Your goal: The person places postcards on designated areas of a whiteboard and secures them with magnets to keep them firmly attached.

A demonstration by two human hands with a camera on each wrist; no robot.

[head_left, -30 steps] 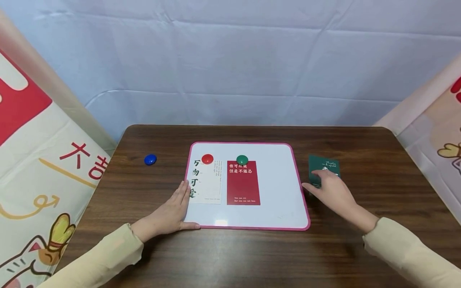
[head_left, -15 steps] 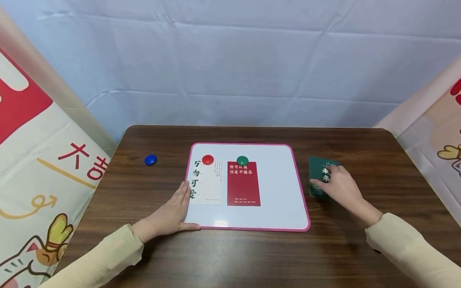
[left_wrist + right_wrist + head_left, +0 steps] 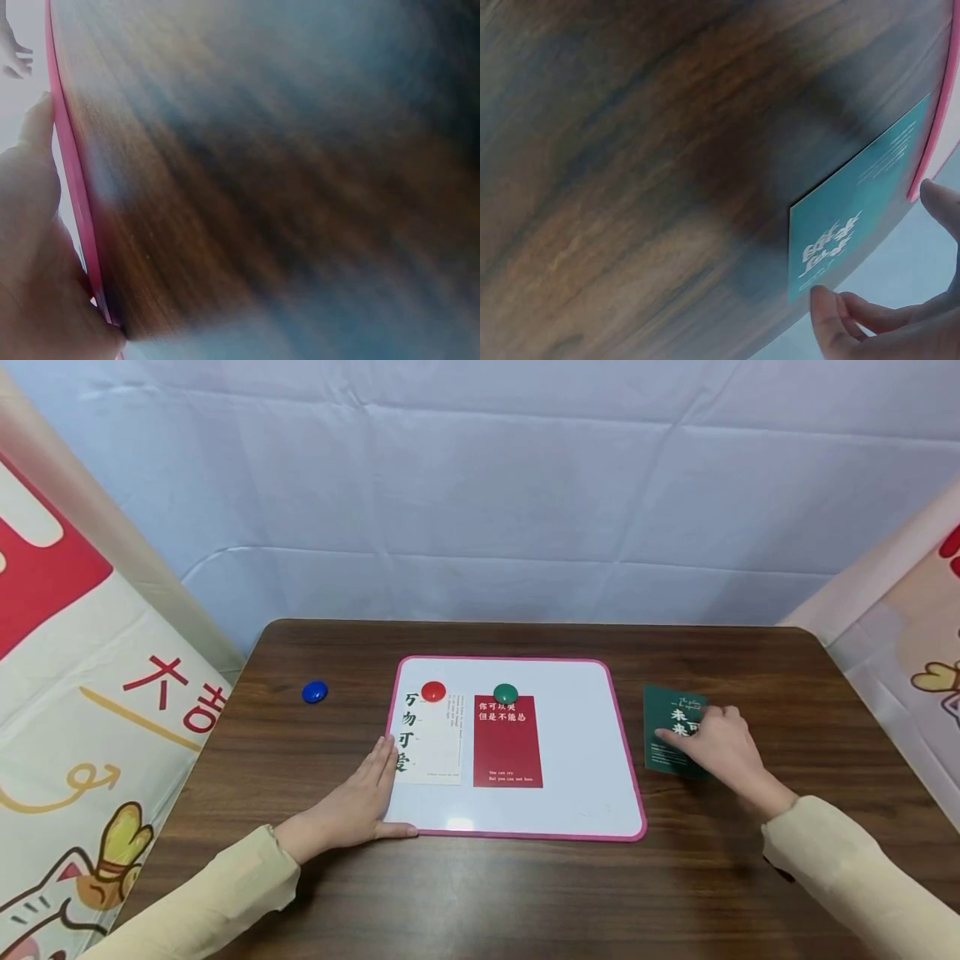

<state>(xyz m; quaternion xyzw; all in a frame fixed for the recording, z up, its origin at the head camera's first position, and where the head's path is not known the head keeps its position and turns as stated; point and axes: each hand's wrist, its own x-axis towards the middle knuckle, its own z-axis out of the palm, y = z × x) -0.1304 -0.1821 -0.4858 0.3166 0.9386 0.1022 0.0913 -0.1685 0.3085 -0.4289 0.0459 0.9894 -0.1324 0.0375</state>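
Observation:
A small whiteboard [image 3: 577,760] with a pink rim lies on the brown table. My left hand [image 3: 352,797] rests at its lower left corner, fingers along the left edge and thumb on the bottom edge. On the board are a white card [image 3: 438,752] under a red round magnet [image 3: 432,692] and a red card [image 3: 507,752] under a green round magnet [image 3: 506,693]. To the board's right, a dark green card [image 3: 663,756] lies flat. My right hand [image 3: 727,747] is over its right side, thumb and fingers apart; in the right wrist view the fingertips [image 3: 825,300] are right at the card's end.
A blue round magnet [image 3: 315,691] lies on the table [image 3: 480,902], left of the whiteboard. Pale cloth [image 3: 495,510] hangs behind the table's back edge, and printed cloths hang on both sides.
My right hand has moved right, from the green card's left side to its right edge, leaving more of the card uncovered. My left hand and the whiteboard stay put.

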